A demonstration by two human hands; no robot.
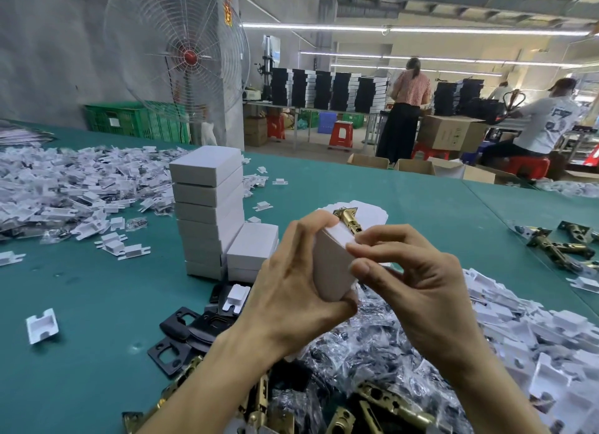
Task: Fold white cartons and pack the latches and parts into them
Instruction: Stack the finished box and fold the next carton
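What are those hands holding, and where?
A white carton, brass latch poking out its far end. The left hand grips its left side; the right hand pinches its right edge.

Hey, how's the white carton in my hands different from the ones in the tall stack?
The held carton is open at its far end, with a brass latch poking out; the stacked cartons are closed. The held carton sits tilted between the left hand and right hand, off the table; the stacked cartons lie flat on it. Both are plain white.
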